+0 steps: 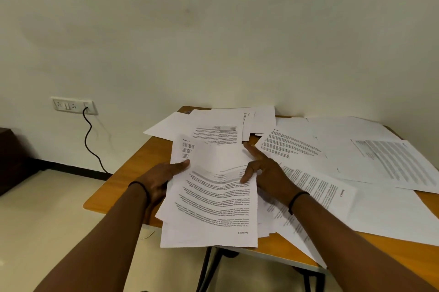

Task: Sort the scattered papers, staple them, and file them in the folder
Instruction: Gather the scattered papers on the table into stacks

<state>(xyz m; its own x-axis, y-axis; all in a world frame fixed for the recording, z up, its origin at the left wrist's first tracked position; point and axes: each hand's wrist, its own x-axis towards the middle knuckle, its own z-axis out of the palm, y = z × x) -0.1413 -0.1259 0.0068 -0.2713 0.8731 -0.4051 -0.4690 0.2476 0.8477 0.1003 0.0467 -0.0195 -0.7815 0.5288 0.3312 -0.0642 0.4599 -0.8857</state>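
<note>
A loose stack of printed white sheets (pixel 211 206) is held above the near left part of the wooden table (pixel 133 168). My left hand (pixel 161 177) grips the stack's left edge, thumb on top. My right hand (pixel 266 172) holds the right edge, thumb pressing the top sheet and index finger stretched along the side. The top sheet bends in the middle. Many more scattered papers (pixel 356 156) cover the table to the right and at the back. No stapler or folder shows.
The table stands against a cream wall. A wall socket (pixel 73 105) with a black cable (pixel 89 139) hanging down is at the left. A dark cabinet (pixel 11 158) sits at the far left on the pale floor. Black table legs (pixel 209 268) show below.
</note>
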